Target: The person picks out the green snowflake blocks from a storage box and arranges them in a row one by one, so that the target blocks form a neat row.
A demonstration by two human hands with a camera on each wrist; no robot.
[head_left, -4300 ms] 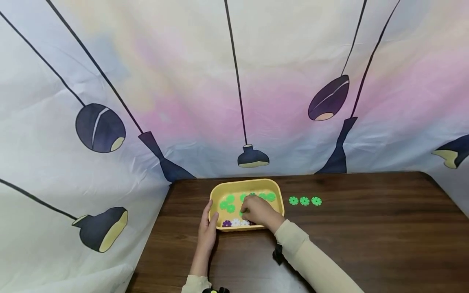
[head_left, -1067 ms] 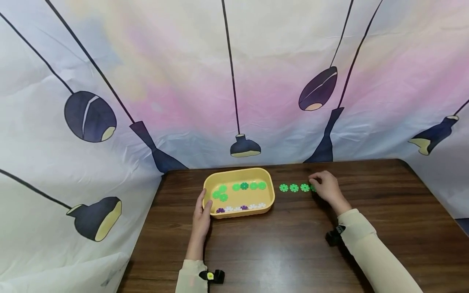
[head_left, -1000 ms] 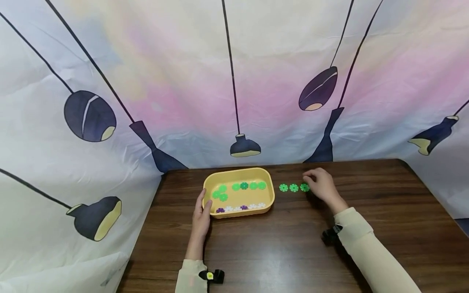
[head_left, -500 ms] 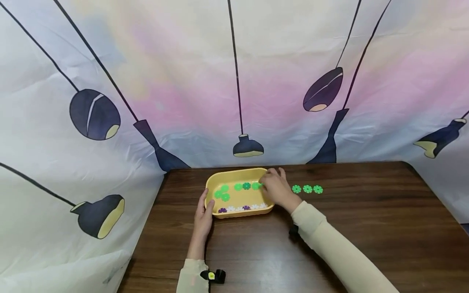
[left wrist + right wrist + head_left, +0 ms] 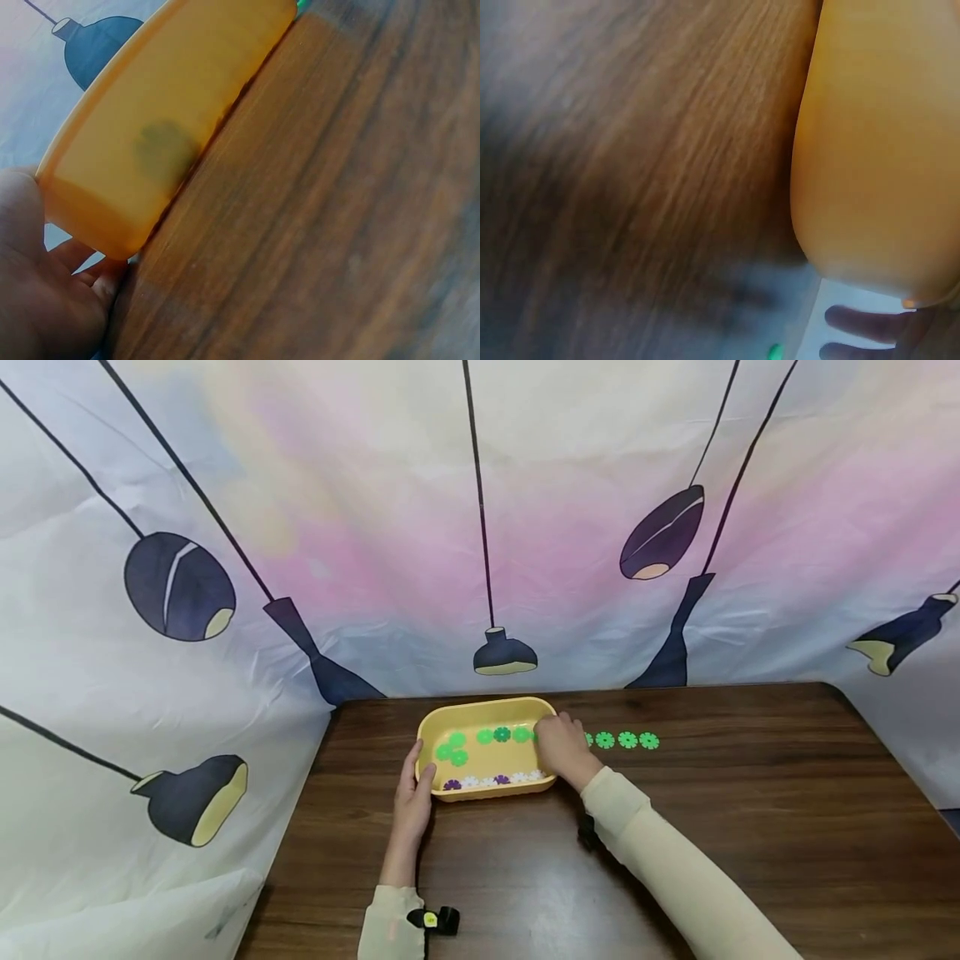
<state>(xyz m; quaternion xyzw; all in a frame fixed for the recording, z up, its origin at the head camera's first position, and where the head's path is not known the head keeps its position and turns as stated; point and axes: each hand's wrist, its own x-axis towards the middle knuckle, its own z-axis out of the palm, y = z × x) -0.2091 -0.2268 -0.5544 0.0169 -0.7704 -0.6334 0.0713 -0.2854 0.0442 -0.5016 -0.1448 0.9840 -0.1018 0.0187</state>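
Observation:
My left hand holds the left end of a yellow plastic tray, thumb by the near corner. In the left wrist view, the fingers reach round the tray's corner. Green flower-shaped plastic discs lie in the tray, one of them a darker green disc. Along the near wall are white discs and purple discs. My right hand reaches over the tray's right end beside a partly covered green disc. Its fingertips and whatever they may grip are hidden; the right wrist view shows two fingers outside the wall.
A row of several green discs lies on the dark wooden table, right of the tray; my right hand partly covers its left end. A cloth backdrop printed with lamps hangs behind the table's far edge.
A further green disc has joined the row since the oldest frame. My right hand has moved left from the row to the tray's right end. My left hand stays on the tray.

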